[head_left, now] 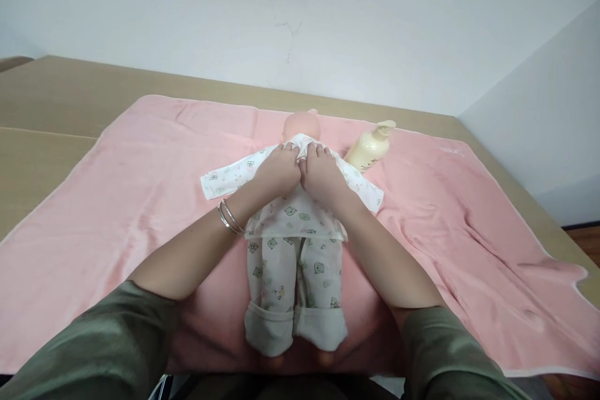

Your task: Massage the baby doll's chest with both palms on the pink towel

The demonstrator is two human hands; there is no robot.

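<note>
A baby doll (300,125) lies stretched out on a pink blanket, its head away from me and its features not visible. It wears a white printed long-sleeved shirt (300,215) and matching pants (319,275) with turned-up cuffs. My left hand (280,170) and my right hand (323,175) meet side by side on the upper part of the shirt, just below the head. Their fingers are bent onto the fabric, which bunches between them near the neckline. Both thumbs are close together; the fingertips are partly hidden. The sleeves spread out to either side.
A cream pump bottle (370,149) lies tilted on the blanket right of the doll's head. The pink blanket (154,162) covers much of the wooden table (56,94), with wrinkles on the right. Behind the table stands a white wall (197,25).
</note>
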